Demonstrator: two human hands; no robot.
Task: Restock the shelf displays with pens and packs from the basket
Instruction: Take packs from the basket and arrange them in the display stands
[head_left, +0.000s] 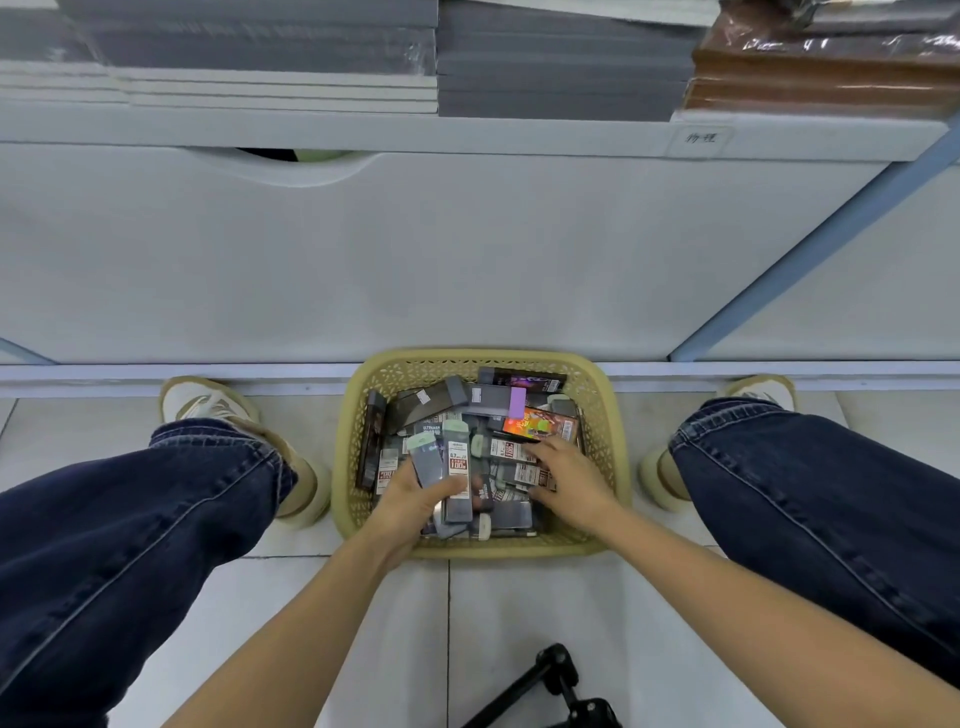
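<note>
A white shelf unit (467, 249) fills the upper view. Three stacks of flat books are seen on its shelf: one grey-and-white (260, 62), one grey (561, 67) and one brown in clear wrap (831, 67). One handwritten label (701, 137) is fixed to the shelf's front edge under the brown stack.

Two legs in dark jeans (130, 545) are spread to either side, and two pale shoes (208, 402) are planted on the tiled floor (519, 623) against the foot of the unit.

One yellow perforated basket (493, 550) is set on the floor between the shoes, its far edge touching the base of the unit. It is heaped with many slim packs (514, 506), too jumbled to be counted; one orange pack (540, 423) lies near its far right corner.

The left hand (410, 506) is held over the basket's near left corner, its fingers and thumb curled round a fan of green-topped packs (457, 467), at least two.

The right hand (571, 483) is lowered into the right side of the basket, its fingers stretched nearly straight and laid on the loose packs, the fingertips just beside the orange pack; nothing is seen to be gripped by it.

One black tripod (550, 686) is seen at the floor's near edge.
</note>
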